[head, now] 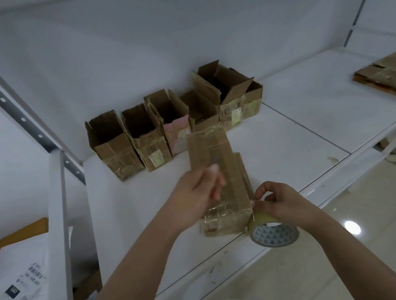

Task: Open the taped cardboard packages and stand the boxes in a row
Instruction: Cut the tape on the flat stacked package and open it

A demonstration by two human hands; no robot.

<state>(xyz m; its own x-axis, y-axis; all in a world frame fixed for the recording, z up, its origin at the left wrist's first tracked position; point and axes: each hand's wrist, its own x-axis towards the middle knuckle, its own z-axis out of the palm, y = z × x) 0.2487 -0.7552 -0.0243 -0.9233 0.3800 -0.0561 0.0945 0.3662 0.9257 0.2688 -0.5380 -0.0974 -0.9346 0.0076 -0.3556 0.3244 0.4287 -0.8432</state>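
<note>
On white shelf (286,127): row of open boxes (165,119) at back, taped box (219,184) lying near front edge. Left hand (196,197) blurred over box, fingers straight. Right hand (278,202) pinching tape roll (273,233) beside box.

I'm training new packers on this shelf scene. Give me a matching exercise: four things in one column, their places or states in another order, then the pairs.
Things:
1. pink-sided box
2. tape roll
3. flattened cardboard
4. taped package

Places or states:
A. at the shelf's front edge, under the right hand
B. lying flat, closed, near the left hand
C. far right of the shelf
D. standing open in the back row

Pairs: 1-D, 2-A, 3-C, 4-B
</note>
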